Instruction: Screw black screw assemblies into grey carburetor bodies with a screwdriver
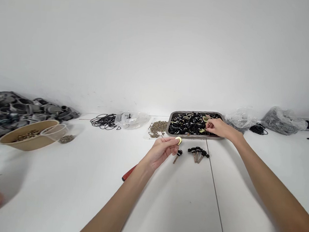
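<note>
My left hand [163, 152] pinches a small round yellow, brass-coloured disc [179, 141] between thumb and finger, in front of the metal tray. My right hand [219, 128] reaches over the right side of the tray [196, 137], its fingertips pressed together among the parts; whatever they grip is hidden. Small black parts [188, 122] fill the tray, mixed with a few yellowish pieces. On the white table below lies one black-headed part with a copper-coloured stem [177, 156], close to my left hand. Several similar parts [197, 154] lie bunched to its right.
Left of the tray lie small brass-coloured pieces [158, 128], a plastic bag [132, 120] and black rings [104, 121]. A red handle [129, 173] shows beside my left forearm. Further left are a tan bowl [30, 144] and grey fittings [22, 108]. Filled plastic bags [284, 121] stand right.
</note>
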The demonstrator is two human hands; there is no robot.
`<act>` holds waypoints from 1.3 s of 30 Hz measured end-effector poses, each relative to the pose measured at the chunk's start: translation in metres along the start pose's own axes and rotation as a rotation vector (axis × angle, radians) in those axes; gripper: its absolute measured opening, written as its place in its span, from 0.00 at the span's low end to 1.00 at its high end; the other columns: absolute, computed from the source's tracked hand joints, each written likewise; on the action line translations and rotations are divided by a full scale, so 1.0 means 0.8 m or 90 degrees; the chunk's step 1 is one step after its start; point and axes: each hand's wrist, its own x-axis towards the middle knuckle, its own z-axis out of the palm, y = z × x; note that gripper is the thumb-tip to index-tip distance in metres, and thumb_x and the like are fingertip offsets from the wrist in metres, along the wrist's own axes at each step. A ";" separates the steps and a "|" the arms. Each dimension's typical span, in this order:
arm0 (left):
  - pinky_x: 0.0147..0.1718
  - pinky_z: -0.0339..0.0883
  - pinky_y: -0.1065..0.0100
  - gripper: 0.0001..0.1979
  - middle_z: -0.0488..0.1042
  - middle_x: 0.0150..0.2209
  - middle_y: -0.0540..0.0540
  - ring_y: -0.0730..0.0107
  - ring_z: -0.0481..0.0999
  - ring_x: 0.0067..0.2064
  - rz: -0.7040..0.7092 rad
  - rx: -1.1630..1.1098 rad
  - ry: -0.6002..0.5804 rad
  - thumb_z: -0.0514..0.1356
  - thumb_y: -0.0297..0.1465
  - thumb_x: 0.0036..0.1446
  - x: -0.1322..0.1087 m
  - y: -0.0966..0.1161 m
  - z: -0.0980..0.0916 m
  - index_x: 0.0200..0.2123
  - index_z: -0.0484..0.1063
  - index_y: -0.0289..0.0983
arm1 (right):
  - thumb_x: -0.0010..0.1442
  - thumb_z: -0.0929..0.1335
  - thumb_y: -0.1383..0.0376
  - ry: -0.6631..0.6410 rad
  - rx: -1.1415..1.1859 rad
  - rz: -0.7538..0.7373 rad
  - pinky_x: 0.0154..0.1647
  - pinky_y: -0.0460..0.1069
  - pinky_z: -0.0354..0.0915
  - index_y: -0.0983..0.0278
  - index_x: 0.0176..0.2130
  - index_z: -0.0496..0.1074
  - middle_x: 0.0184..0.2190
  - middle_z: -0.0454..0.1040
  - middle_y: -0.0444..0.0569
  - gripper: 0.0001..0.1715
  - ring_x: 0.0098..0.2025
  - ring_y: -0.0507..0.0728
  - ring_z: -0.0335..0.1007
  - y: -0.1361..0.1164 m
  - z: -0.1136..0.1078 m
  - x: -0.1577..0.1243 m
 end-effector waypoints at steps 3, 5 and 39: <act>0.18 0.59 0.77 0.15 0.69 0.18 0.49 0.80 0.65 0.20 0.000 -0.006 0.003 0.74 0.32 0.35 0.000 0.000 0.001 0.24 0.75 0.28 | 0.58 0.67 0.61 0.004 0.007 -0.017 0.34 0.47 0.59 0.64 0.34 0.71 0.33 0.73 0.49 0.08 0.34 0.55 0.66 -0.001 0.002 0.001; 0.18 0.59 0.77 0.15 0.69 0.18 0.49 0.80 0.65 0.20 -0.001 -0.006 0.003 0.74 0.31 0.36 0.000 0.001 0.001 0.24 0.75 0.28 | 0.58 0.68 0.60 -0.007 -0.006 -0.016 0.33 0.47 0.59 0.64 0.31 0.71 0.33 0.73 0.50 0.09 0.35 0.55 0.66 -0.002 0.002 0.001; 0.22 0.64 0.70 0.13 0.73 0.22 0.46 0.74 0.70 0.23 0.065 0.075 0.023 0.73 0.31 0.39 0.004 -0.007 -0.001 0.27 0.78 0.29 | 0.48 0.72 0.70 -0.064 0.504 0.007 0.26 0.43 0.65 0.69 0.29 0.79 0.23 0.76 0.47 0.05 0.25 0.49 0.68 -0.110 0.031 -0.014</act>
